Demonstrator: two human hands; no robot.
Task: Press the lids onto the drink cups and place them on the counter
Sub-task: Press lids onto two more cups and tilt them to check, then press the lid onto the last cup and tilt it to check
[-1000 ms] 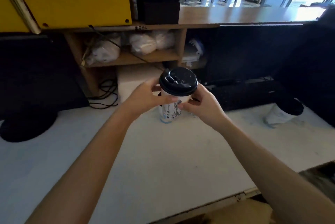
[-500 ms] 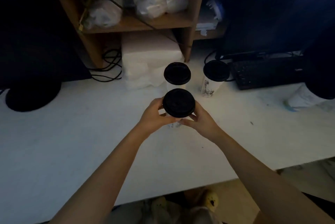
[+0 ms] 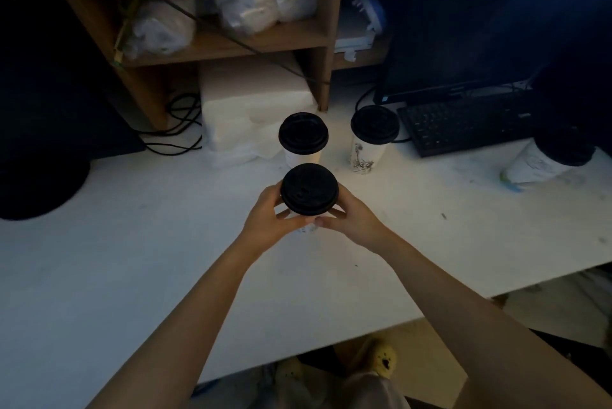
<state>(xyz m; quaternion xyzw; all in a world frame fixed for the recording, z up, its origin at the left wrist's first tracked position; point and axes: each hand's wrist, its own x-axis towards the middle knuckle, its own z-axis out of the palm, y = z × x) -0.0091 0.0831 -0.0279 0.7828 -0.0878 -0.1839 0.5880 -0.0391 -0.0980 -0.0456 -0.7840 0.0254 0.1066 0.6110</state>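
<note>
Lidded cup (image 3: 309,190): left hand (image 3: 265,221) and right hand (image 3: 352,218) both curl round it. Second cup (image 3: 303,135) just behind it; third cup (image 3: 366,152) behind-right, on tabletop (image 3: 132,259).

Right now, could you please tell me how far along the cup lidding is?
Done: the rear-left cup and rear-right cup stand lidded on the counter. In hand: the left hand and right hand grip a third cup, its black lid on. Left: setting it down; the far-right cup looks capped too.

A single head-worn wide-angle camera looks forward and steeply down onto the white flat-topped desk (image 3: 99,276). It sits close above, and its view reaches the brown wooden shelf (image 3: 231,41) behind.
</note>
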